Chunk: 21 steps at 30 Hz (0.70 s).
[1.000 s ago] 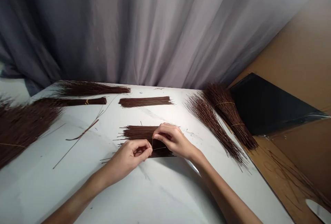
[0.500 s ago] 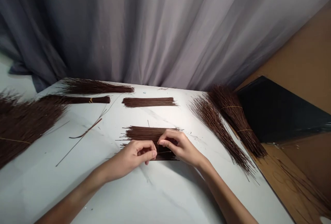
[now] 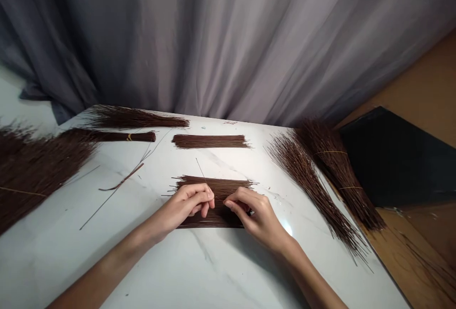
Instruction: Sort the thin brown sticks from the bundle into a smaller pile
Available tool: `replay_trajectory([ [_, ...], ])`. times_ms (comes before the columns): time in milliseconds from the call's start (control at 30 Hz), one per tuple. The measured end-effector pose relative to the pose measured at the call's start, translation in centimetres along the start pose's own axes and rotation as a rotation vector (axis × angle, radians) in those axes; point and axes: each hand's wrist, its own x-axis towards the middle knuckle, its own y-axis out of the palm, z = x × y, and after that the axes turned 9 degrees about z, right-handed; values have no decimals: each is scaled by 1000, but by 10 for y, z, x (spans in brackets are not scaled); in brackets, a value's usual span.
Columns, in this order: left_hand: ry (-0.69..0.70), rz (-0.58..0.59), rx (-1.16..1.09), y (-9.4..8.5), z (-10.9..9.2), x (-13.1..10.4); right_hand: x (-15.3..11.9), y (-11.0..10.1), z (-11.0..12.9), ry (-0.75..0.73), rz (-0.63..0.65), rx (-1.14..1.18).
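Observation:
A wide bundle of thin dark brown sticks (image 3: 217, 186) lies across the white table (image 3: 213, 266) in front of me. Over its left part, my left hand (image 3: 194, 203) pinches a thin stick (image 3: 200, 167) that slants up past the bundle's far edge. My right hand (image 3: 249, 209) is above the right part of the bundle, thumb and forefinger pressed together; whatever they hold is too small to make out. A small gap separates the two hands.
Beyond lies a smaller stick bundle (image 3: 211, 141). Brush-like bundles are at the left (image 3: 39, 171), back left (image 3: 142, 118) and right (image 3: 309, 180). A curved strip (image 3: 123, 180) rests left of centre. A grey curtain (image 3: 213, 38) hangs behind.
My hands have moved slightly apart. The thin stick at my left hand now shows more of its length above the bundle. The whole view has shifted a little.

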Motion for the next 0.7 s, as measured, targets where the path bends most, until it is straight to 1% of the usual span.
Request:
replay_trajectory([
  [100,20,-13,56,-1,3,-1,0,-6,3,18,57,29],
  [233,76,-128,194,-1,14,2,-1,-7,2,-7,102,-64],
  [300,87,-154,217,-3,18,3,-1,-9,0,-28,98,-118],
  [367,96,-157,238,-5,20,3,-2,-14,-2,-36,75,-161],
  [467,49,-159,304,-6,22,1,-1,-19,-2,-20,54,-251],
  [567,23,-160,369,-3,23,-1,0,-19,-3,-10,61,-360],
  [700,23,-116,304,-2,24,-3,-1,-17,-5,28,25,-400],
])
